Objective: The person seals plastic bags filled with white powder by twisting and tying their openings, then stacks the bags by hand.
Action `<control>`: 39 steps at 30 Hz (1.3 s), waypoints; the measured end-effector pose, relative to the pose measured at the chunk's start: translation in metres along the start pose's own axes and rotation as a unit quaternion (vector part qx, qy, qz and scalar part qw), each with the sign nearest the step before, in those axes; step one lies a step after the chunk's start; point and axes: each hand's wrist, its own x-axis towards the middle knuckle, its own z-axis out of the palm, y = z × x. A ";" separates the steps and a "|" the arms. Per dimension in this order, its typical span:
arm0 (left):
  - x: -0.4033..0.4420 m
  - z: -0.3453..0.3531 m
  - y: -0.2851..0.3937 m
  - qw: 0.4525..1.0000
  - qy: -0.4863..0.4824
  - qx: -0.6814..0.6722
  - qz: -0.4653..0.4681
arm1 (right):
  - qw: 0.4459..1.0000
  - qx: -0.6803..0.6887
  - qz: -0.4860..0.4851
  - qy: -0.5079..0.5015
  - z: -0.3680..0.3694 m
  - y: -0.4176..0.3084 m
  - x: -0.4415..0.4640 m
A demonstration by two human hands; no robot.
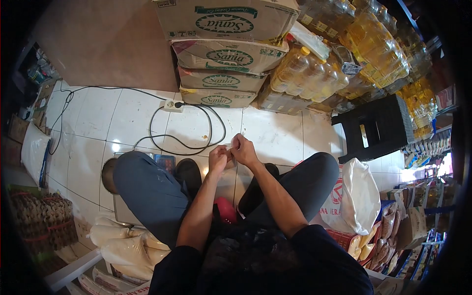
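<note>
My left hand and my right hand meet in front of me, above the tiled floor and between my knees. The fingers of both are closed in a pinch, almost touching each other. Something small and pale, perhaps thin plastic, shows between the fingertips, too small to name. Below the hands are my dark shoes. A red item lies between my legs, partly covered by my forearms.
An extension socket with a looped black cable lies ahead. Behind it stand stacked Sania cartons and wrapped oil bottles. A black stool and a white sack are on the right; filled bags are at lower left.
</note>
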 end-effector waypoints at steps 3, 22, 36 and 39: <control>-0.010 0.006 0.014 0.997 -0.004 0.072 0.022 | 1.000 0.020 0.010 0.004 0.002 0.008 0.003; -0.007 0.001 0.015 0.998 0.013 0.041 0.037 | 1.000 -0.002 0.019 0.014 0.005 0.010 -0.004; 0.000 0.001 0.005 0.977 0.054 0.173 0.111 | 0.997 0.040 0.063 -0.019 0.004 0.007 -0.003; -0.011 0.006 0.019 0.987 0.059 0.143 0.051 | 0.997 0.030 0.069 -0.019 0.004 0.002 -0.002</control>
